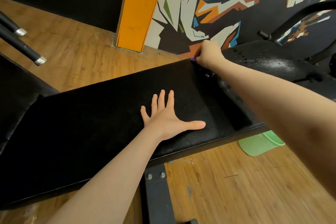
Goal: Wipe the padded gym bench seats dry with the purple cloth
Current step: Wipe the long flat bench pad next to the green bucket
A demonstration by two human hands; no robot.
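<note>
Flat on the counter (109,114) the left hand (164,114) is spread; the right hand (209,54) is curled over a mostly hidden purple cloth (193,59), seemingly gripped.

Warm dim light; wide-angle edge warp; slight blur

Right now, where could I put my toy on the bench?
The bench pad is bare left of the flat left hand. The far right corner is crowded: the right hand presses the purple cloth there.

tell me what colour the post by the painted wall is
Orange post; the head view shows it.
</note>
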